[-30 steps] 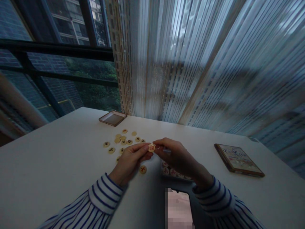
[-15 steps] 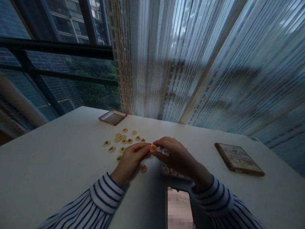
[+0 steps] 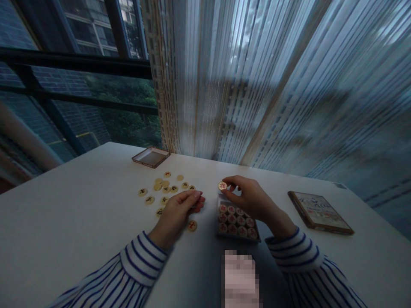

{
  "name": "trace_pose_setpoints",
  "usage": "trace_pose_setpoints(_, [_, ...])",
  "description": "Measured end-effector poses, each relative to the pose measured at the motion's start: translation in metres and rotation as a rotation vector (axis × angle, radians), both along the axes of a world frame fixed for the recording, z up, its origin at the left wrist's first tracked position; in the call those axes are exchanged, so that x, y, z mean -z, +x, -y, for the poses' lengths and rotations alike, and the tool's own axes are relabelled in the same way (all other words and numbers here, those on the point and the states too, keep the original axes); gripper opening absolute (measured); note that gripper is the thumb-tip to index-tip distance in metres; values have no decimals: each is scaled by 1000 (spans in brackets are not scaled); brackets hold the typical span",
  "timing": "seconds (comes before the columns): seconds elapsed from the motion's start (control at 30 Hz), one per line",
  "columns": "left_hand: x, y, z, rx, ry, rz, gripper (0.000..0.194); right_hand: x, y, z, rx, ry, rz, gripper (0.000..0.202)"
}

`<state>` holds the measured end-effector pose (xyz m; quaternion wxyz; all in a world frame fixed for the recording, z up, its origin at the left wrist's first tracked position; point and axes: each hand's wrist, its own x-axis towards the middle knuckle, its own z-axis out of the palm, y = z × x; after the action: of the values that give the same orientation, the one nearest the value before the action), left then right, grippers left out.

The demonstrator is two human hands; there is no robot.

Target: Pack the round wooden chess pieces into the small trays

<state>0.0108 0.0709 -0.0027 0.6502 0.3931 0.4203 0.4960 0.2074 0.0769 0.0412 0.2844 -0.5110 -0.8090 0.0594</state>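
Between the thumb and fingers of my right hand [image 3: 248,194] is a round xiangqi piece [image 3: 222,186] with a red character, held just above the far end of a small box [image 3: 237,239]. Rows of red-marked pieces [image 3: 231,219] lie inside that box, partly covered by my right hand. My left hand [image 3: 180,211] is closed to the left of the box, thumb pressed against curled fingers; whatever may be inside it is hidden. A single red-marked piece [image 3: 192,225] rests on the table beside my left wrist.
Several loose pieces [image 3: 174,189], many with dark characters, are scattered beyond my left hand on the white table [image 3: 80,222]. An open shallow lid or tray [image 3: 151,157] sits farther back. A flat printed box [image 3: 321,211] lies at right, a phone-like blurred thing [image 3: 240,278] in front.
The red-marked piece has left my left fingertips. My right hand has carried it right and away from me, over the box, uncovering the rows. My left fingers have curled in.
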Motion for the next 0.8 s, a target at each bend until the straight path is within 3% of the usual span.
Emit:
trace_pose_setpoints(0.37, [2,-2,-1,48,56,-200,33,11,7,-8,42,-186,277,23])
trace_pose_setpoints(0.8, [1,-2,0,92,49,-251,28,15,6,-7,76,-282,470,28])
